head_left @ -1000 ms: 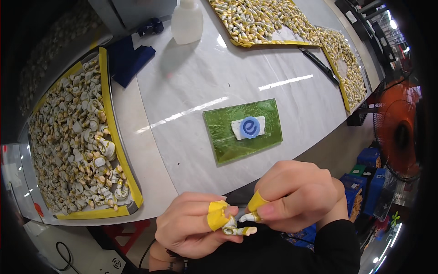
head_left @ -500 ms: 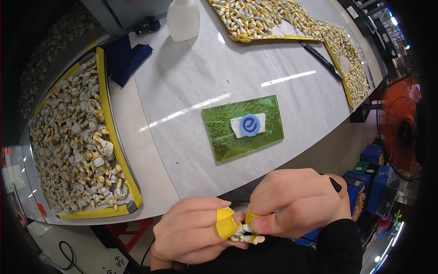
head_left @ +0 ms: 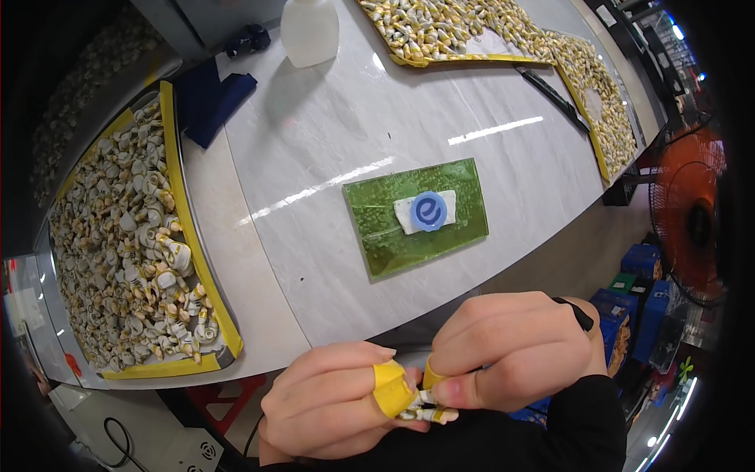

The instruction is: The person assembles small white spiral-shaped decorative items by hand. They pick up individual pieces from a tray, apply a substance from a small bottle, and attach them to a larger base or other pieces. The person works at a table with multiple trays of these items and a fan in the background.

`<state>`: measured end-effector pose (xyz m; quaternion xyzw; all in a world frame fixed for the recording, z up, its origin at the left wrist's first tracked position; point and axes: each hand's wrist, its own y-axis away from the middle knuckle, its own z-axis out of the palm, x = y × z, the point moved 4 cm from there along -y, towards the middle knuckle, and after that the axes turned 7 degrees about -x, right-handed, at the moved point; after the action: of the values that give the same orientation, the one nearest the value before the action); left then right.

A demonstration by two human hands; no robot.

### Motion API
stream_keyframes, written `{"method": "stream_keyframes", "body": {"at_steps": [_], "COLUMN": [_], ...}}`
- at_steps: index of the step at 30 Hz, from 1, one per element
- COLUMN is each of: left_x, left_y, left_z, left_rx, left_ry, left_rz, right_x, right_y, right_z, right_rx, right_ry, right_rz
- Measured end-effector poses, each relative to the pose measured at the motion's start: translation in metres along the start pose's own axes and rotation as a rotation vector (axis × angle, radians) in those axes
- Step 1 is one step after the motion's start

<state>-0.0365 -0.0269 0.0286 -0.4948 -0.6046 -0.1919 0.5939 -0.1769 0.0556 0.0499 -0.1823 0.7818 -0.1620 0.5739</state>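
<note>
Close to the table's near edge, my left hand (head_left: 326, 401) is closed on a small white-and-yellow figurine (head_left: 427, 412) with pinkish ends. My right hand (head_left: 515, 346) pinches the same figurine from the other side, its thumb pressed against it. Yellow wrapping covers a finger on each hand, and much of the figurine is hidden by the fingers. Beyond the hands, a green slab (head_left: 370, 256) lies on the table. On it sit a folded white pad (head_left: 404, 214) and a round blue cap (head_left: 429, 211) with a dark curved mark.
Left stands a yellow-edged tray (head_left: 200, 259) full of figurine pieces; two similar trays (head_left: 472, 59) (head_left: 595, 145) lie far right. A black-handled cutter (head_left: 554, 98), a white bottle (head_left: 310, 35) and dark blue cloth (head_left: 216, 110) are also there. An orange fan (head_left: 696, 212) stands right.
Both hands keep their hold on the figurine, which has tilted slightly. The whole view has shifted a little, moving the table's things slightly up and left.
</note>
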Motion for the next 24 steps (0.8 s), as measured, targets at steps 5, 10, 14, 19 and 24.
{"method": "stream_keyframes", "body": {"at_steps": [5,10,14,19,24], "left_x": [0.001,-0.001,-0.006,-0.019,-0.032], "left_y": [0.004,0.004,0.007,0.009,0.015], "left_z": [-0.001,0.004,0.010,0.009,0.017], "left_rx": [0.014,-0.017,0.047,0.064,0.024], "left_ry": [-0.022,-0.099,-0.233,0.149,0.772], "left_rz": [0.006,-0.034,0.135,-0.070,-0.322], "right_x": [-0.002,0.000,-0.002,0.007,0.013], "right_y": [-0.002,0.002,0.004,0.007,0.002], "right_z": [-0.001,-0.001,0.002,0.000,-0.011], "right_rx": [-0.028,0.025,0.126,0.106,-0.018], "right_ry": [0.018,0.101,0.172,0.025,-0.100], "right_rz": [-0.011,-0.054,-0.062,0.044,0.224]}}
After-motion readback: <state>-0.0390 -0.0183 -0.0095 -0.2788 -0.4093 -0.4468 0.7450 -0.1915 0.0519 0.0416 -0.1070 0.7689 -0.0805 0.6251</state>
